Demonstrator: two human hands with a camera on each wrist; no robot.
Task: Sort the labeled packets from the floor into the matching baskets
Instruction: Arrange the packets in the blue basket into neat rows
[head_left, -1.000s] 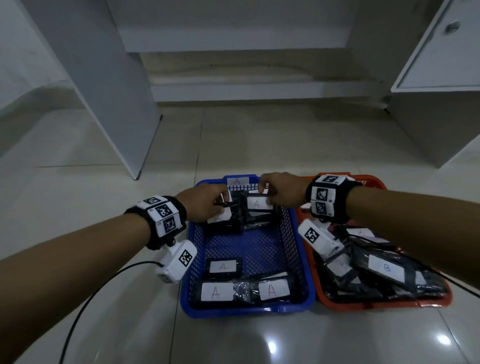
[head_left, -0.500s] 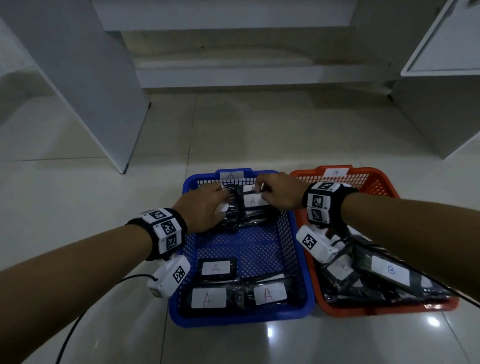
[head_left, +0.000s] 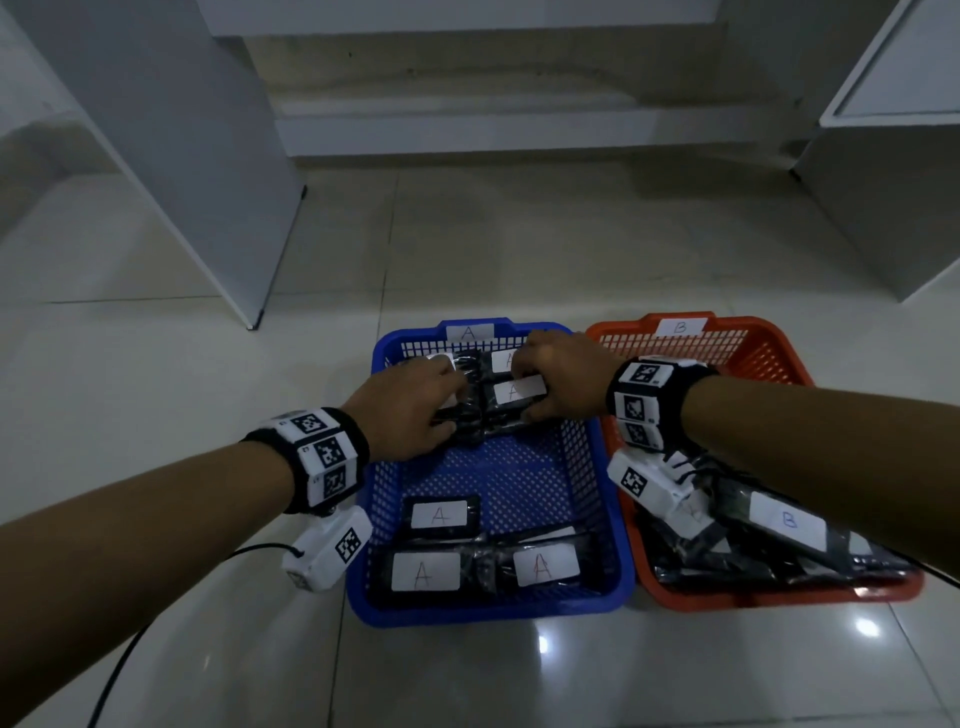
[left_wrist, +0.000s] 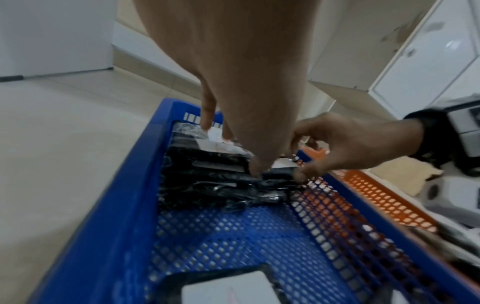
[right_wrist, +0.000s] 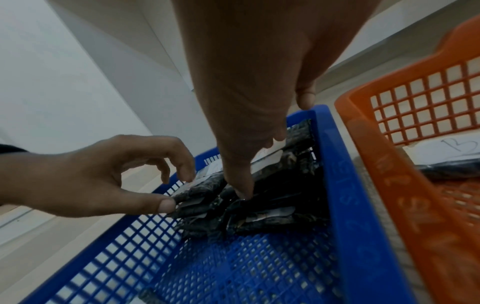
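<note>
Blue perforated plastic basket (head_left: 605, 499), tagged A on its far rim, on the pale tiled floor (head_left: 156, 395). It touches an orange perforated plastic basket (head_left: 779, 358), tagged B, on its right.

Far end of blue basket: a heap of black plastic-wrapped packets with white A labels (head_left: 511, 392). Both hands are on it.

Left hand (head_left: 410, 410): fingers curled down over the heap's left side, thumb against the edge of a packet, fingertips on top; a light pinch.

Right hand (head_left: 561, 379): fingers bent over the right side, thumb pressed on a packet by the A label; whether it truly grips, I cannot tell.

Near end of blue basket: three more black A-labelled packets (head_left: 441, 517), lying flat.

Orange basket: black packets, one showing a white B label (head_left: 787, 519), piled at the near end.

White cabinet panels (head_left: 171, 135) stand behind.
</note>
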